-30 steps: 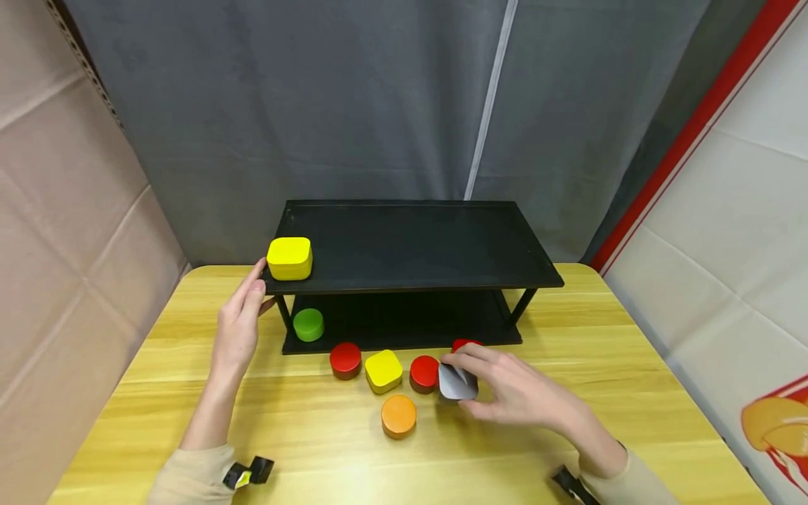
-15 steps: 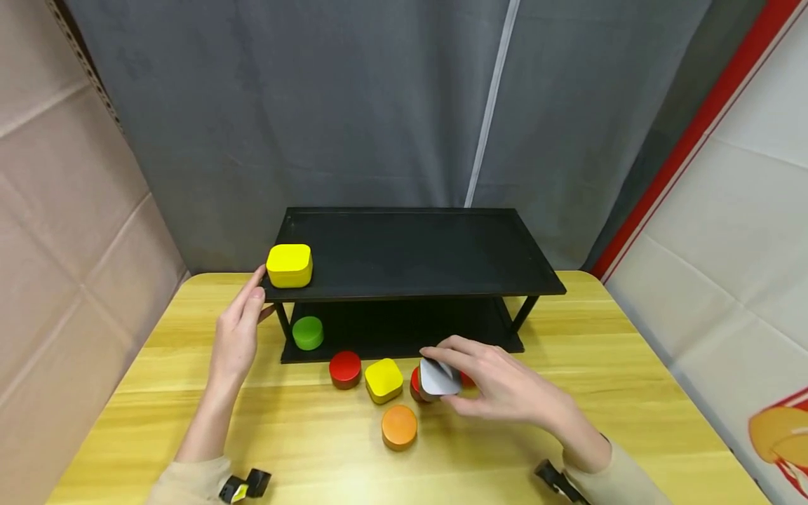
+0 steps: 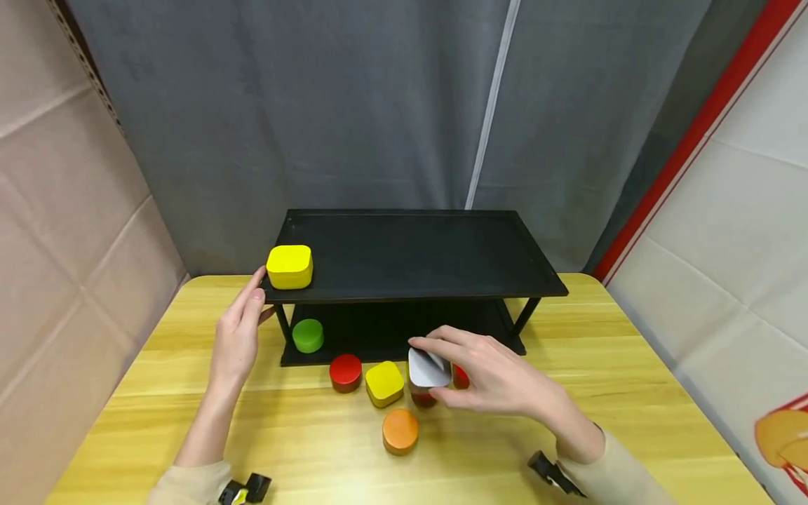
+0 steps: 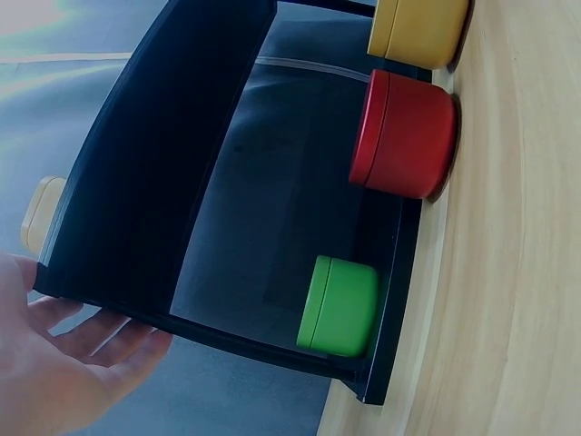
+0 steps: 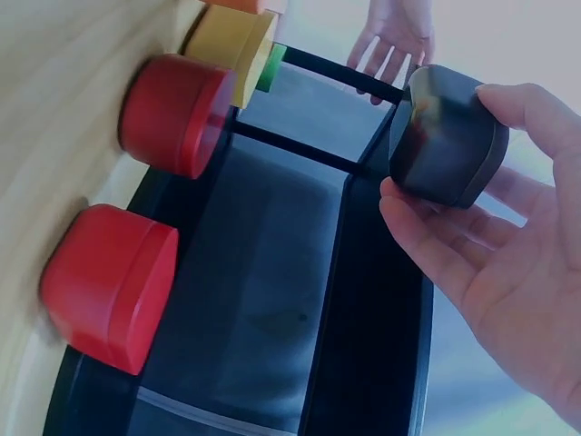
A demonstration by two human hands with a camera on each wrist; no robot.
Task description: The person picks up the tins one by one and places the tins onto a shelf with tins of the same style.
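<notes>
The right hand (image 3: 482, 372) is pinching a dark box (image 3: 429, 370) between its thumb on the near side and its fingers on the far side, with the palm lying to the right of it. The relation that seems to matter most is that of this box to the black shelf (image 3: 429, 270): the box is hanging clear of the table (image 3: 303, 449) on the near side of the shelf, somewhat right of its middle, while the shelf's long axis is running left to right behind it. Its top is showing as a rounded square, so no long axis is standing out. How high it is hanging against the upper tier I cannot tell. Below it a red tin (image 3: 424, 400) is peeping out, mostly covered from above, and a red box (image 3: 461, 378) is resting just to the right, partly behind the fingers. The left hand (image 3: 238, 344) is lying well apart, to the left, and is holding the left near corner of the shelf, just beside a yellow box (image 3: 290, 267) that is sitting on the upper tier. Beneath that, a green tin (image 3: 308, 336) is standing at the left end of the lower tier. Left of the dark box, a second yellow box (image 3: 384, 384) and another red tin (image 3: 345, 372) are standing along the shelf's near edge, with an orange tin (image 3: 400, 431) sitting nearer the person.
</notes>
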